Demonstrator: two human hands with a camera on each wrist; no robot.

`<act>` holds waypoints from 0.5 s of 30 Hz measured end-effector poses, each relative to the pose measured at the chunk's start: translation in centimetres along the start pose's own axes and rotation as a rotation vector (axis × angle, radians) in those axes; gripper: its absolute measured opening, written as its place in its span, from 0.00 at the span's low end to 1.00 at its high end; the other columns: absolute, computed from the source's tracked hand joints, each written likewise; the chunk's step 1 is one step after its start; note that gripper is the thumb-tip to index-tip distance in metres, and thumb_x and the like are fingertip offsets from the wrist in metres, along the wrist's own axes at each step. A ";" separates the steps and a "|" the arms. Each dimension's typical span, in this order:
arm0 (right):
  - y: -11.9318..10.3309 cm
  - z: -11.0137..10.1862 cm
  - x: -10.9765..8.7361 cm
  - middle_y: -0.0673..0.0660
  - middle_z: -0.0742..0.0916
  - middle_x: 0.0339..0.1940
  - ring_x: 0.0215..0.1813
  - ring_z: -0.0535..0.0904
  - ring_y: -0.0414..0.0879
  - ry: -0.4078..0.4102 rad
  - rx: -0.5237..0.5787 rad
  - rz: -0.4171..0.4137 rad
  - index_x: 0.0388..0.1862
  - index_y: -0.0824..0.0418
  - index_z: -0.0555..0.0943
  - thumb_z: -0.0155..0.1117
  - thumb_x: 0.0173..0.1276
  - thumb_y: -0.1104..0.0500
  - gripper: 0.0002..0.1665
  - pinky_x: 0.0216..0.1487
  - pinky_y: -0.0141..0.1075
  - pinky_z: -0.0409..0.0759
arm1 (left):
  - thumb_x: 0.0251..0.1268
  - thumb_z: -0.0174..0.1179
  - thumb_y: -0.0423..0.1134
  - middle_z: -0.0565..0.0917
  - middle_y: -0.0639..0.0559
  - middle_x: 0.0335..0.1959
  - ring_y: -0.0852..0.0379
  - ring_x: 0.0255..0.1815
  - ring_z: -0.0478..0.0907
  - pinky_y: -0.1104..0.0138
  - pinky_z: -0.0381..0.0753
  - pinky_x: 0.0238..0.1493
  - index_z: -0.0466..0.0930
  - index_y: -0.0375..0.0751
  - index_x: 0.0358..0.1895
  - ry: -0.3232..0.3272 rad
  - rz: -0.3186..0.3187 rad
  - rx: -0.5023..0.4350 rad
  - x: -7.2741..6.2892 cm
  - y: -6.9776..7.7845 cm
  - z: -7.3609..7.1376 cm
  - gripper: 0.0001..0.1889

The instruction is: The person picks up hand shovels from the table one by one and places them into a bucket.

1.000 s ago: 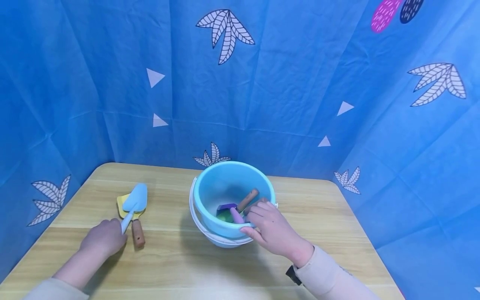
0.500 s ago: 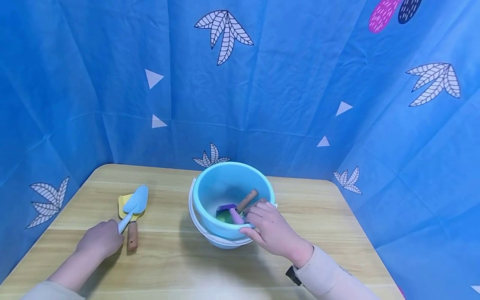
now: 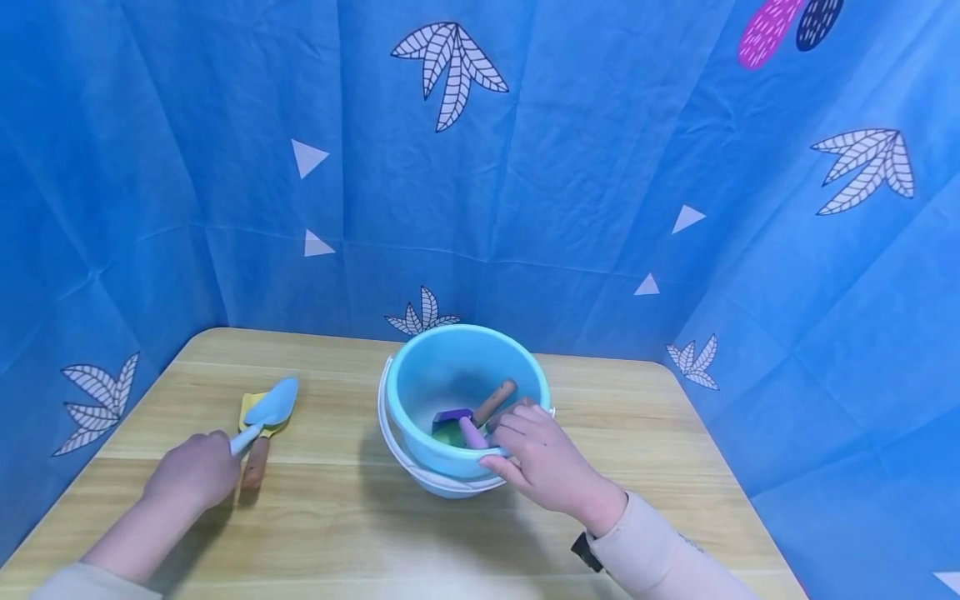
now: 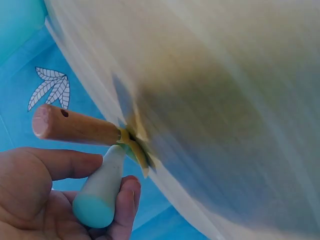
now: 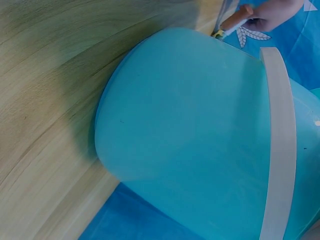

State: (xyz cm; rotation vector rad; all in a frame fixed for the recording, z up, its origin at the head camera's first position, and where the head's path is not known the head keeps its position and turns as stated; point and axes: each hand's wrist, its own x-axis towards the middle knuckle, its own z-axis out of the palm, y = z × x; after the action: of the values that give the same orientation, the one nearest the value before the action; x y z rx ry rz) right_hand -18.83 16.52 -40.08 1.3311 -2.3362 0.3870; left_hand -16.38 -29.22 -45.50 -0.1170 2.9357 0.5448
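Observation:
My left hand (image 3: 193,471) holds a light blue toy trowel (image 3: 273,402) by its handle, and in the left wrist view the thumb and fingers pinch that handle (image 4: 102,190). The trowel's blade lies over a yellow toy shovel (image 3: 248,407) on the table, covering part of it. That shovel's wooden handle (image 4: 80,125) points back towards me, beside my hand. With the thumb outside and the fingers inside, my right hand (image 3: 543,458) grips the near right rim of a light blue bucket (image 3: 423,379). My right fingertips are hidden inside it.
Inside the bucket lie a purple tool (image 3: 472,433), something green (image 3: 450,432) and a brown wooden handle (image 3: 495,400). The bucket's white carrying handle (image 5: 280,145) hangs down its side. A blue patterned cloth (image 3: 480,183) surrounds the wooden table (image 3: 337,517).
My left hand has moved slightly left and towards me, and the trowel has tilted to the right. The yellow shovel's wooden handle has swung left. My right hand and the bucket stay put.

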 end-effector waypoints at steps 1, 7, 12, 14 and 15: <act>0.0 0.0 0.0 0.48 0.83 0.39 0.49 0.77 0.42 0.000 0.001 0.001 0.28 0.52 0.73 0.40 0.80 0.36 0.28 0.60 0.42 0.71 | 0.69 0.47 0.33 0.73 0.41 0.26 0.47 0.25 0.70 0.57 0.71 0.23 0.72 0.22 0.37 0.003 0.003 0.002 0.0 0.1 -0.1 0.13; 0.0 0.0 0.0 0.48 0.82 0.39 0.48 0.77 0.43 0.008 -0.005 -0.006 0.28 0.53 0.73 0.41 0.80 0.37 0.28 0.58 0.43 0.72 | 0.63 0.52 0.31 0.73 0.41 0.24 0.47 0.23 0.70 0.57 0.71 0.22 0.72 0.21 0.35 0.049 0.033 0.030 0.0 0.2 -0.7 0.10; 0.0 0.0 0.0 0.48 0.82 0.38 0.48 0.77 0.42 0.014 -0.012 -0.013 0.28 0.53 0.73 0.42 0.80 0.37 0.27 0.58 0.44 0.73 | 0.62 0.51 0.29 0.71 0.41 0.23 0.47 0.22 0.70 0.56 0.71 0.22 0.71 0.21 0.32 0.090 0.052 0.049 -0.1 0.2 -1.0 0.09; 0.0 0.0 0.0 0.48 0.82 0.38 0.48 0.77 0.42 0.010 -0.010 -0.011 0.28 0.53 0.73 0.41 0.80 0.37 0.28 0.58 0.43 0.72 | 0.62 0.50 0.29 0.71 0.41 0.22 0.47 0.22 0.69 0.56 0.71 0.22 0.71 0.22 0.31 0.108 0.058 0.054 -0.1 0.3 -1.2 0.09; 0.0 0.0 0.0 0.48 0.82 0.38 0.48 0.77 0.42 0.008 -0.010 -0.009 0.28 0.53 0.73 0.41 0.80 0.36 0.28 0.58 0.43 0.72 | 0.62 0.50 0.28 0.71 0.41 0.22 0.47 0.22 0.69 0.56 0.71 0.22 0.71 0.22 0.31 0.118 0.062 0.058 -0.1 0.4 -1.3 0.08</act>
State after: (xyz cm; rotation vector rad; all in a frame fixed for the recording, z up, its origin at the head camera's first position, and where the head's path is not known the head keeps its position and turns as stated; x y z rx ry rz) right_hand -18.79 16.55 -40.06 1.3335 -2.3219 0.3767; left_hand -16.48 -29.33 -44.13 -0.0528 3.0759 0.4762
